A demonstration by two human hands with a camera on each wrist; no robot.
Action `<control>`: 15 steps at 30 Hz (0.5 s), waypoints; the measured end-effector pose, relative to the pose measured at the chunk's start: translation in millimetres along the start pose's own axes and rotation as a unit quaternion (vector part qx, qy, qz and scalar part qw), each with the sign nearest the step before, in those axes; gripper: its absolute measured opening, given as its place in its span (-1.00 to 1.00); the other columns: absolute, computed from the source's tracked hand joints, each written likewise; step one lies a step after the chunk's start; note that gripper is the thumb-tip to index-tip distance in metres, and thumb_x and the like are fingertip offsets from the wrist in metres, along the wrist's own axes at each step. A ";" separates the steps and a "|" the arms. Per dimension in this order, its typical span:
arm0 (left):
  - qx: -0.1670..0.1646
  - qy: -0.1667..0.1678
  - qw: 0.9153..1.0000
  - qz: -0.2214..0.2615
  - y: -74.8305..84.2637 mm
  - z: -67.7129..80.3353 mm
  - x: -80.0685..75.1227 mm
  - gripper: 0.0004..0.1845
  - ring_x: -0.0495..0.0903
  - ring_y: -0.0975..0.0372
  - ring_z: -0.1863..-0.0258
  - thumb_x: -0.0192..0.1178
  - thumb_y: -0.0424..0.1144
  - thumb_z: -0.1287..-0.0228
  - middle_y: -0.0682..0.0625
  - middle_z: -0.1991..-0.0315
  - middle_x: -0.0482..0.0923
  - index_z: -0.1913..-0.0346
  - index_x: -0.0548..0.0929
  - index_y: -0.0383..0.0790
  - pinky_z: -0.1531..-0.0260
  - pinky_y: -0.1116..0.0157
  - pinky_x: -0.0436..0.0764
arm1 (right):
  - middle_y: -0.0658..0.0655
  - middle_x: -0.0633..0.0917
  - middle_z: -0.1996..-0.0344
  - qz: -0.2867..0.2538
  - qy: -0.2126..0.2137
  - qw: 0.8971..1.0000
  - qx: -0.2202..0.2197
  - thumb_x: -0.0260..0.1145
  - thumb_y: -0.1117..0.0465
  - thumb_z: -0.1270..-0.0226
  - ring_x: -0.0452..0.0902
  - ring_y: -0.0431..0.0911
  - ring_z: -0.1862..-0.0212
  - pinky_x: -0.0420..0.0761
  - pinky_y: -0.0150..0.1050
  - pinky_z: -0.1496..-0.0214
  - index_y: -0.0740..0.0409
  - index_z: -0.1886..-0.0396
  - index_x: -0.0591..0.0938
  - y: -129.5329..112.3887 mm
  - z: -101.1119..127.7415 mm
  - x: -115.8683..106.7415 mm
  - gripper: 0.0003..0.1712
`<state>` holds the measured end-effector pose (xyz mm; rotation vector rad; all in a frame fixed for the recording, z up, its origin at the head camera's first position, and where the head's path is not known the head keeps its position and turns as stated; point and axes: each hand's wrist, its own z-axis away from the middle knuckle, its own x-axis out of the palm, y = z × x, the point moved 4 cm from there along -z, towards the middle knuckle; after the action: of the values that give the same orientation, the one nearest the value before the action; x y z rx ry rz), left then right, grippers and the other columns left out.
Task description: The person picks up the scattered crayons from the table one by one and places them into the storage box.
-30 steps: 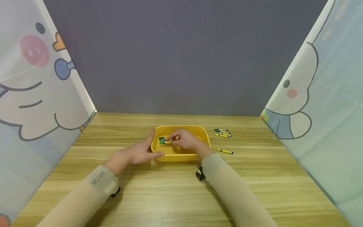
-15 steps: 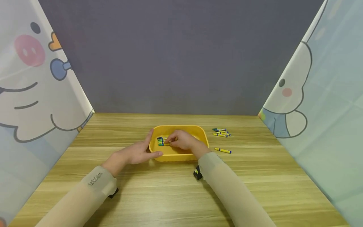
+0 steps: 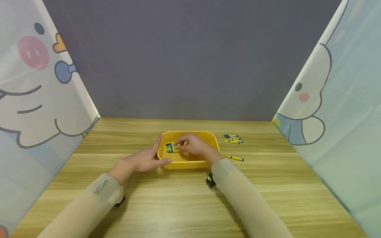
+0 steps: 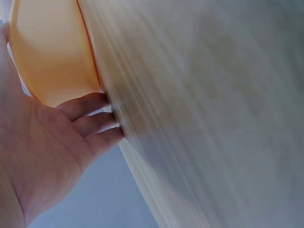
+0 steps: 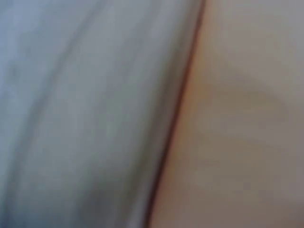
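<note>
My left hand [image 3: 146, 160] rests at the left end of a yellow plastic tray [image 3: 190, 165], thumb over the front rim and index finger along the left side. In the left wrist view, the left hand [image 4: 52, 147] has its lower fingers extended beside the tray's wall [image 4: 57, 52], tips at the tabletop. My right hand [image 3: 194, 145] reaches into the tray, thumb and index finger slightly apart over a row of yellow-wrapped crayons [image 3: 175, 151] with dark and green tips. The hand partly hides them. Only the blurred tray wall [image 5: 237, 142] and table show in the right wrist view.
Right of the tray, several crayons [image 3: 233, 141] lie bunched on the wood-grain table [image 3: 166, 201]. A single yellow crayon [image 3: 235, 158] lies nearer the front. A dark panel [image 3: 190, 59] stands behind the table, with cartoon-printed sheets [image 3: 312, 99] at both sides.
The right hand lowered a green-tipped crayon to the front of the row in the tray, then its fingers parted and drew slightly back. The left hand stayed at the tray.
</note>
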<state>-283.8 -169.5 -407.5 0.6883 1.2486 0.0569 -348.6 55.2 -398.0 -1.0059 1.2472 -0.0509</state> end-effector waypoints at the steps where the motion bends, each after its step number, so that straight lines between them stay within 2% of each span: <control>1: 0.002 0.000 1.000 0.000 0.3 -0.2 0.4 0.37 0.58 -0.18 -0.45 0.06 0.60 -0.46 -0.46 -0.60 0.36 -0.78 -0.56 -0.12 -0.48 -0.22 0.50 | 0.05 0.78 0.06 -0.001 0.004 1.000 -0.006 0.37 0.26 -0.59 0.51 -0.15 0.14 0.54 -0.30 0.05 0.09 -0.19 0.84 -1.0 1.3 -3.1 -0.71; 4: 0.004 0.001 1.000 0.000 0.7 -0.9 1.2 0.37 0.58 -0.18 -0.44 0.06 0.59 -0.47 -0.46 -0.59 0.37 -0.78 -0.57 -0.11 -0.49 -0.23 0.49 | 0.08 0.79 0.02 -0.013 0.010 1.000 -0.014 0.38 0.25 -0.60 0.53 -0.10 0.09 0.56 -0.27 0.02 0.16 -0.22 0.82 -2.8 8.9 -15.4 -0.69; 10: -0.001 -0.003 1.000 0.003 0.0 -1.1 0.8 0.37 0.57 -0.18 -0.46 0.09 0.58 -0.46 -0.47 -0.59 0.38 -0.78 -0.57 -0.10 -0.53 -0.23 0.44 | 0.09 0.79 -0.05 0.003 0.029 1.000 -0.004 0.40 0.19 -0.62 0.46 -0.08 0.25 0.56 -0.23 0.12 0.12 -0.24 0.81 3.4 37.4 -49.1 -0.68; 13: 0.000 -0.004 1.000 0.001 -1.4 -1.2 0.1 0.37 0.58 -0.16 -0.45 0.09 0.57 -0.47 -0.48 -0.59 0.37 -0.77 -0.58 -0.11 -0.53 -0.23 0.44 | 0.09 0.76 -0.03 0.002 0.037 0.999 0.008 0.40 0.17 -0.62 0.41 -0.08 0.34 0.52 -0.21 0.20 0.11 -0.25 0.81 13.0 55.6 -67.1 -0.68; 15: 0.001 -0.004 1.000 -0.001 -2.1 -0.8 0.0 0.37 0.59 -0.13 -0.42 0.09 0.57 -0.47 -0.48 -0.58 0.38 -0.77 -0.59 -0.10 -0.53 -0.22 0.45 | 0.13 0.76 -0.09 -0.001 0.042 0.999 0.016 0.41 0.15 -0.63 0.39 -0.09 0.37 0.50 -0.21 0.25 0.11 -0.26 0.80 22.2 67.5 -77.8 -0.67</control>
<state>-285.2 -170.8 -408.6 0.6885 1.2410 0.0520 -334.2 150.7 -355.7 -0.9846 1.3189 -0.1159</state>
